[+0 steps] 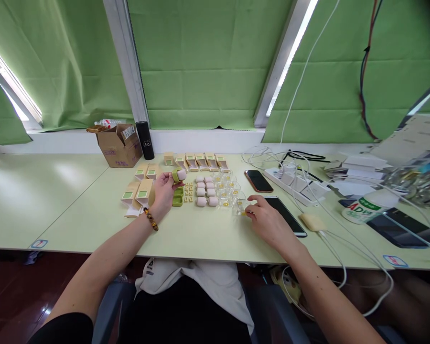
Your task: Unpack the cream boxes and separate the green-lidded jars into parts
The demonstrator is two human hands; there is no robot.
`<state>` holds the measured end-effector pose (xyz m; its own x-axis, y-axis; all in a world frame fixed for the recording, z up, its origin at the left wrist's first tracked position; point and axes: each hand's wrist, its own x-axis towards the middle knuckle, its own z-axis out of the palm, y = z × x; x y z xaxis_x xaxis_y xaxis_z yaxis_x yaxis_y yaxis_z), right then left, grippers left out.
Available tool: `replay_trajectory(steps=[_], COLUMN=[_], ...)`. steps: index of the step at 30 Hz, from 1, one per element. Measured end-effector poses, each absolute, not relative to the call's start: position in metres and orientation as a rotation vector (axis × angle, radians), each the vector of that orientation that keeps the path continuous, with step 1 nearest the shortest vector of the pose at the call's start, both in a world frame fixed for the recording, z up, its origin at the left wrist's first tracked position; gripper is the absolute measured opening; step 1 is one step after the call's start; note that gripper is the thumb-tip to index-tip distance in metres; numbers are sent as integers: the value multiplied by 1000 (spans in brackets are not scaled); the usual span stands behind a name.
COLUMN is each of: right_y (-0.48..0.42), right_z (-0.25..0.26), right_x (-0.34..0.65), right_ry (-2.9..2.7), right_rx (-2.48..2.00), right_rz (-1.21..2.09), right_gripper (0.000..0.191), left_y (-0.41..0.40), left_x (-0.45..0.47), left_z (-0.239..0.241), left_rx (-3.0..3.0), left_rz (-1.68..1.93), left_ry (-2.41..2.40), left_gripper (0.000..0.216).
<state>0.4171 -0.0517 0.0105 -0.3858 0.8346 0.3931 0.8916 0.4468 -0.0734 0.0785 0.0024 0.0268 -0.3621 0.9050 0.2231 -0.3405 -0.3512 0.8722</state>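
Note:
My left hand (164, 192), a beaded bracelet at its wrist, is closed on a small green and pale pink piece (179, 175) above the table. Beneath it lie green open-topped pieces (177, 197), beside rows of tiny yellowish pieces (188, 192). Paired pale pink rounded pieces (201, 193) stand in the middle. To their right are clear plastic cups (225, 195) with yellow centres. My right hand (264, 217) has its thumb and fingers pinched on the nearest clear plastic cup (240, 205), low at the table.
Small tan cartons (199, 160) stand behind and at the left (144, 193). Phones (258, 181) (285, 215), a white power strip (299, 184), cables and a white bottle (369, 206) occupy the right. A cardboard box (120, 148) and black cylinder (145, 140) stand by the wall.

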Motion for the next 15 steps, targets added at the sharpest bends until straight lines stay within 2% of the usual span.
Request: replay_trajectory(steps=[9,15], right_y=[-50,-65], right_z=[6,22], right_x=[416,401], right_ry=[-2342,-2338], right_rx=[-1510,-1389], right_rz=[-256,-533], right_gripper=[29,29], left_y=[3,1], left_x=[77,78], left_z=[25,27], left_rx=[964,949], left_rz=[1832,1834], left_ry=[953,957], left_gripper=[24,19])
